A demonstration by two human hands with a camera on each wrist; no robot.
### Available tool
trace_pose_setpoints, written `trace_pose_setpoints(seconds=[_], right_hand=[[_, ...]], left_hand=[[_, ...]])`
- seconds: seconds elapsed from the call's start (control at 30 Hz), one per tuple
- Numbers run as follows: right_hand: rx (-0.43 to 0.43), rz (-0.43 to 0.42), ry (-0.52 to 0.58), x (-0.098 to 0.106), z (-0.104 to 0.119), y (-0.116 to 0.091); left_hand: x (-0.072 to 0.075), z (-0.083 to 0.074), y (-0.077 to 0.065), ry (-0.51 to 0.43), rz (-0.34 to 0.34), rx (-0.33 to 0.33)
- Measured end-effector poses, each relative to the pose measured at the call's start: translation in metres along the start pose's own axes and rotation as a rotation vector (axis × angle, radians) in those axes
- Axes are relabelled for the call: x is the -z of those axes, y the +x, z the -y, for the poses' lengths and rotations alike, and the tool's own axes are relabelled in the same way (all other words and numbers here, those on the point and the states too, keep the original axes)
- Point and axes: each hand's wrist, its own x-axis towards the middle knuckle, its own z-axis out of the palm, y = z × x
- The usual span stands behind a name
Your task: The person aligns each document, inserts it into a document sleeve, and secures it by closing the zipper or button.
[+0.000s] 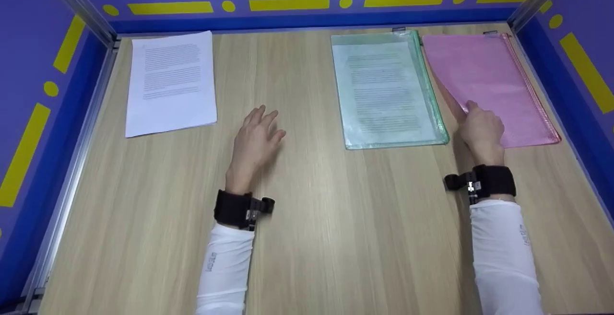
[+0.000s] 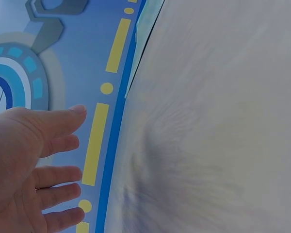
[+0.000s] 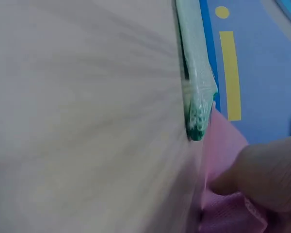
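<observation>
At the right of the table lies a pink zip folder (image 1: 503, 80), its near-left edge raised off the wood. My right hand (image 1: 482, 130) pinches that raised edge, thumb on the pink sheet (image 3: 225, 138) in the right wrist view; the other fingers are mostly hidden there. Just left of it is a green zip folder (image 1: 383, 94) with printed pages showing through. My left hand (image 1: 254, 140) hovers over the middle-left of the table, fingers spread and holding nothing. The left wrist view shows the same hand (image 2: 39, 165) with its palm side visible.
A stack of printed white paper (image 1: 170, 109) lies at the back left of the wooden table (image 1: 307, 209). Blue walls with yellow marks (image 1: 288, 4) enclose the back and both sides. Black camera bands (image 1: 233, 208) sit on both wrists.
</observation>
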Motion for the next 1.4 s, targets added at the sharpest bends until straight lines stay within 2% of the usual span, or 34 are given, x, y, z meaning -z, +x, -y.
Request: trace_pose_setpoints(seconds=[0.2, 0.33, 0.5, 0.67, 0.83, 1.0, 1.1, 1.4], right_hand=[[-0.100, -0.200, 0.194, 0.005, -0.010, -0.010], [-0.140, -0.351, 0.284, 0.008, -0.007, -0.020], [-0.084, -0.559, 0.302, 0.017, 0.012, -0.034], [0.019, -0.654, 0.323, 0.024, 0.037, -0.047], [0.199, -0.669, 0.340, 0.022, 0.065, -0.056], [0.406, -0.625, 0.339, 0.010, 0.094, -0.054], [0.483, -0.563, 0.327, 0.000, 0.108, -0.051], [0.620, -0.290, 0.313, -0.024, 0.143, -0.047]], left_hand=[[-0.001, -0.003, 0.002, 0.000, 0.017, -0.001], [-0.002, -0.002, 0.002, 0.002, 0.031, 0.010], [-0.001, -0.001, 0.002, 0.006, 0.027, 0.021], [0.001, 0.000, 0.002, 0.005, 0.019, 0.026], [0.004, 0.001, 0.002, -0.013, 0.016, 0.034], [0.005, 0.004, 0.002, -0.012, 0.005, 0.035], [0.007, 0.005, 0.001, -0.018, -0.006, 0.039], [0.016, 0.008, -0.001, -0.077, -0.054, 0.087]])
